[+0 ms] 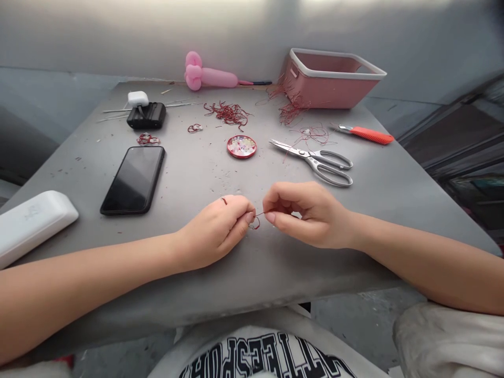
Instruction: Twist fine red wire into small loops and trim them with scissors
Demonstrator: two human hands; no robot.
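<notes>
Near the table's front, my left hand [218, 228] is closed, thumb against forefinger, pinching a thin red cord [258, 223] that loops out below its fingertips. A short dark red piece lies across the back of that hand. Just to the right, my right hand [309, 214] pinches the cord's other stretch between thumb and forefinger, with a small gap between the two hands. Beyond them sits a round red dish of small pale beads [241, 146]. Grey-handled scissors [315, 159] lie behind my right hand, blades toward the dish.
A phone [134, 180] and white case [37, 226] are at left, a black box [146, 116] behind. Cut red cords [228, 113] lie mid-table. A pink bin [334, 89], orange-handled cutter [371, 135] and pink balloon [214, 77] are farther back.
</notes>
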